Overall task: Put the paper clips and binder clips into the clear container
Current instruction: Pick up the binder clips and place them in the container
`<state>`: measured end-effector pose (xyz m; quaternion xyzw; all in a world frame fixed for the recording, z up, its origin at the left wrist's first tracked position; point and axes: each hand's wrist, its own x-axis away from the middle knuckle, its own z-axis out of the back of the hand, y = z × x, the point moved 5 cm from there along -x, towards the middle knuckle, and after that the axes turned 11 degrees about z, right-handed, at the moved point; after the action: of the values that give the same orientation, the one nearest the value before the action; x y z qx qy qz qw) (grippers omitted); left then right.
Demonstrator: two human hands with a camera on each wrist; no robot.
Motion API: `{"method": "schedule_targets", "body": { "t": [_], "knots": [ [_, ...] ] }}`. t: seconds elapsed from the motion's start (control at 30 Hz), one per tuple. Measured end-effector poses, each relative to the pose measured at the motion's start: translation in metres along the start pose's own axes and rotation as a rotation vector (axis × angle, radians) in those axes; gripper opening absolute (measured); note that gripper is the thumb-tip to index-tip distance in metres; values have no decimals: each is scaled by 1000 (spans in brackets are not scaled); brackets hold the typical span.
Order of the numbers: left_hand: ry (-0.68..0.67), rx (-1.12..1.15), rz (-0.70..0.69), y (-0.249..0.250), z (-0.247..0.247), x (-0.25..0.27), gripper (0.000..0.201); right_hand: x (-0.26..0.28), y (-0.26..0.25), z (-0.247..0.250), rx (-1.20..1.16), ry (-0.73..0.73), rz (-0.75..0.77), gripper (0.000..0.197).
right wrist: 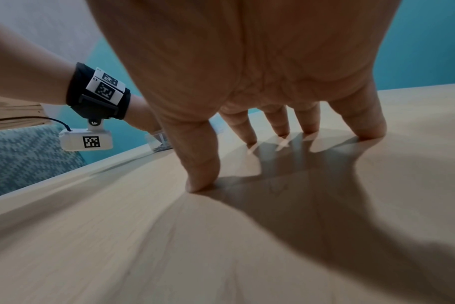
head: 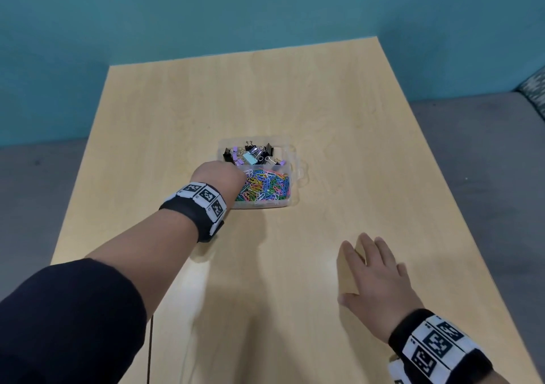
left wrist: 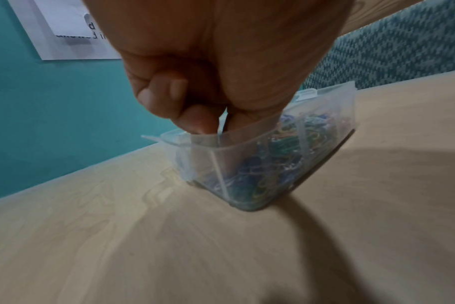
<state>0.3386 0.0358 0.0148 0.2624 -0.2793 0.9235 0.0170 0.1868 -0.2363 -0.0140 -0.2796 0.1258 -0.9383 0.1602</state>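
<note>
A clear container (head: 298,166) stands mid-table. Its near compartment holds several coloured paper clips (head: 265,187); the far one holds black, lilac and pale blue binder clips (head: 250,155). My left hand (head: 218,177) reaches over the container's left edge. In the left wrist view its curled fingers dip inside the container wall (left wrist: 247,164), and thumb and forefinger (left wrist: 216,123) pinch something thin, seemingly a paper clip. My right hand (head: 374,271) lies open at the near right, apart from the container, with its spread fingertips (right wrist: 200,185) touching the table and holding nothing.
The light wooden table (head: 354,118) stretches around the container. Its far edge meets a teal wall; grey floor lies beyond the left and right edges. A patterned cushion (head: 536,92) shows at the far right. A cable hangs by my left sleeve (head: 73,319).
</note>
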Motion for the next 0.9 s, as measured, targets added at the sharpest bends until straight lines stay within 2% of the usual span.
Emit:
{"method": "schedule_targets", "body": {
  "t": [0.23, 0.43, 0.7, 0.9],
  "knots": [
    [61, 75, -9, -4, -1, -3, 24, 0, -1, 1, -2, 0, -1, 85],
    [29, -47, -18, -5, 1, 0, 23, -1, 1, 1, 23, 0, 7, 85],
    [-28, -75, -3, -3, 3, 5, 20, -1, 0, 0, 33, 7, 8, 87],
    [33, 45, 13, -8, 5, 4, 20, 1, 0, 1, 28, 5, 8, 86]
  ]
}}
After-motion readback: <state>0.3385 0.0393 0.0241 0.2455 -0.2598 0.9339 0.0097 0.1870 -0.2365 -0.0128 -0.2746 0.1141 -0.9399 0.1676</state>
